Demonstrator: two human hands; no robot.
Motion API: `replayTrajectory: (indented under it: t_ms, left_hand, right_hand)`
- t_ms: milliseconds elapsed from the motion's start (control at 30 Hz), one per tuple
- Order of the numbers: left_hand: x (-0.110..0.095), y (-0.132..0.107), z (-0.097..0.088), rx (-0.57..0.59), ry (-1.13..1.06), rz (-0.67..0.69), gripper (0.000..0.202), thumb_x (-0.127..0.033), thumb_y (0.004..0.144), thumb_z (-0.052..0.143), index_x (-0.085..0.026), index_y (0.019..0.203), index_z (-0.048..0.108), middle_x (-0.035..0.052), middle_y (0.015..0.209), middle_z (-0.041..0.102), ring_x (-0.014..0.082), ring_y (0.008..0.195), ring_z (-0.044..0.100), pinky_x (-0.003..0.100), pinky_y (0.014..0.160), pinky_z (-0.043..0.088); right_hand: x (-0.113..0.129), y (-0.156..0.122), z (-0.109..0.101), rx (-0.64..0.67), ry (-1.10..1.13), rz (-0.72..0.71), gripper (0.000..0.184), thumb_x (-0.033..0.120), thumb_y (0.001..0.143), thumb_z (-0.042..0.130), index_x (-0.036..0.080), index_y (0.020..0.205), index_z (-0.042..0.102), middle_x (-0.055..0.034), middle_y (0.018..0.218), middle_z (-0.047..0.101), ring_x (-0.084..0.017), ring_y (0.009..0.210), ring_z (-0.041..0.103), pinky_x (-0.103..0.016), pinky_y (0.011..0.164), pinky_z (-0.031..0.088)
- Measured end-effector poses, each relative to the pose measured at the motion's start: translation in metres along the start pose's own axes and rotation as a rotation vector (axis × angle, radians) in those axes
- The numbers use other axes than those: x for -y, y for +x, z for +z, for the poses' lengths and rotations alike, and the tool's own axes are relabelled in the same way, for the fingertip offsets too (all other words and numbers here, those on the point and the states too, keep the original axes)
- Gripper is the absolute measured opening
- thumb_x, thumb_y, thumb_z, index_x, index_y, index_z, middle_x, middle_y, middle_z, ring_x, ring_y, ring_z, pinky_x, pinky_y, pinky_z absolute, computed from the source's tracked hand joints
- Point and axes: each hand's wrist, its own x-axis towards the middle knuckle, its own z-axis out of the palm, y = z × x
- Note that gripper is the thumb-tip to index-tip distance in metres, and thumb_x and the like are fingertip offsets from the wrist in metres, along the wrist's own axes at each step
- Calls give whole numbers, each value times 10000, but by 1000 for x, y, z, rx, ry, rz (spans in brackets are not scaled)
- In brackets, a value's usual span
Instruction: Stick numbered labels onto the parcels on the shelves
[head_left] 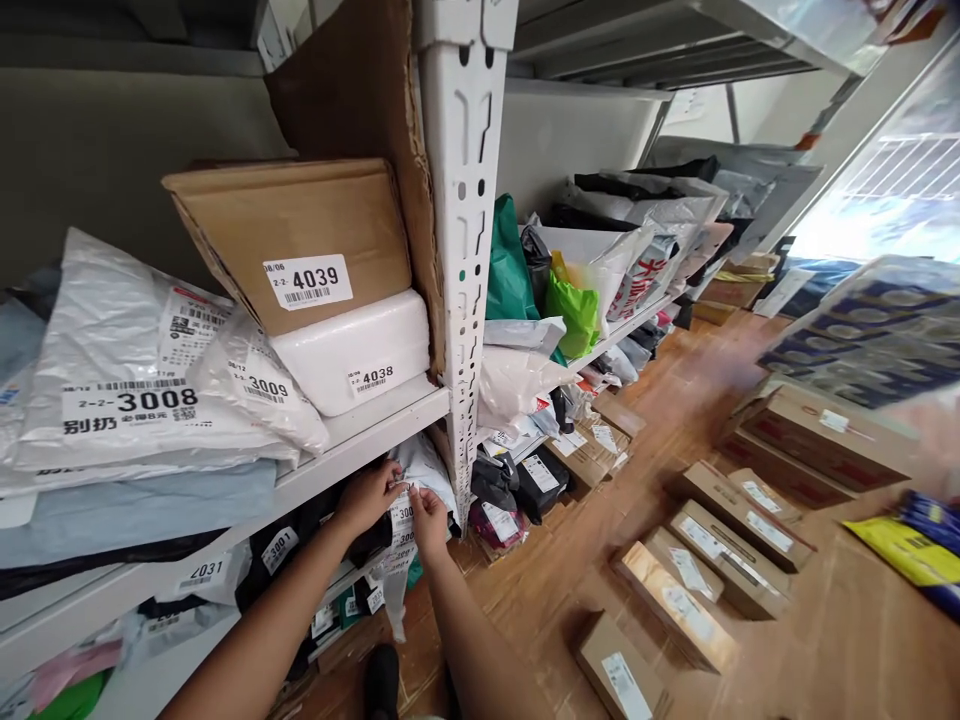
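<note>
Both my hands reach under the white shelf (375,430) to a white mailer bag with a printed label (420,470). My left hand (369,494) pinches the label's upper edge with closed fingers. My right hand (429,518) grips the same label and bag from the right side, fingers pressed together. A strip of labels hangs down below them (397,575). On the shelf above sit a cardboard box marked 4039 (292,240), a white parcel marked 4038 (352,350) and white mailers marked 3008 (127,380) and 3009.
A perforated white shelf post (465,250) stands just right of my hands. Further right, shelves hold green, white and black bags (585,270). Several cardboard boxes (697,590) lie on the wooden floor. Black parcels marked 3001 and 2031 sit on the lower shelf (277,550).
</note>
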Motion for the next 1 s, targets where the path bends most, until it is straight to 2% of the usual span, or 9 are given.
replayTrajectory:
  t_ms: [167, 367, 433, 533, 633, 733, 867, 1000]
  left_hand:
    - [4, 9, 2, 24, -55, -50, 140, -280, 840, 516, -206, 945, 569, 16, 824, 700, 160, 770, 645, 253, 681, 436]
    - [3, 14, 9, -9, -54, -130, 116, -290, 825, 543, -188, 829, 598, 14, 851, 710, 138, 793, 649, 224, 682, 461]
    - [-3, 13, 12, -46, 11, -166, 129, -318, 800, 586, -193, 827, 603, 24, 871, 704, 171, 816, 649, 260, 696, 455]
    - [-15, 11, 20, -128, 138, -227, 225, -370, 793, 604, -183, 916, 591, 82, 948, 682, 253, 867, 642, 335, 711, 443]
    - [-20, 13, 26, -186, 248, -243, 290, -390, 833, 554, -164, 1014, 568, 139, 1016, 653, 318, 925, 624, 399, 737, 434]
    - [-15, 17, 25, -174, 296, -202, 276, -407, 854, 523, -167, 970, 595, 140, 1007, 644, 316, 914, 620, 402, 738, 435]
    - [-4, 16, 19, -129, 251, -101, 187, -344, 852, 547, -193, 937, 617, 69, 943, 654, 216, 848, 628, 307, 715, 461]
    - [-11, 1, 27, -154, 257, 62, 237, -189, 866, 471, -232, 1014, 652, 95, 1164, 619, 262, 1102, 549, 403, 942, 412]
  right_hand:
    - [-7, 3, -1, -97, -77, -10, 498, 618, 573, 664, 213, 474, 390, 90, 461, 298, -77, 498, 239, -249, 508, 250]
    - [-8, -4, -6, 4, -88, 46, 468, 616, 532, 676, 175, 625, 548, 59, 497, 415, -97, 495, 329, -256, 506, 304]
    - [-8, -6, -10, -18, -113, 50, 456, 615, 558, 664, 195, 557, 487, 68, 476, 369, -90, 489, 292, -254, 492, 282]
    - [-10, -7, -15, -83, -161, 58, 515, 632, 645, 588, 234, 469, 311, 82, 453, 261, -81, 485, 213, -257, 476, 237]
    - [-17, -15, -29, -91, -196, 88, 554, 644, 610, 607, 242, 457, 257, 86, 459, 235, -78, 488, 201, -260, 474, 227]
    - [-25, -39, -70, -89, -239, 142, 565, 657, 503, 668, 236, 434, 299, 82, 455, 268, -78, 487, 235, -257, 476, 237]
    - [-24, -98, -161, -186, -322, 248, 592, 710, 390, 678, 239, 396, 320, 77, 408, 282, -83, 452, 256, -264, 454, 222]
    - [-14, -164, -245, -324, -393, 299, 577, 711, 409, 673, 243, 418, 335, 68, 423, 299, -94, 448, 263, -277, 474, 238]
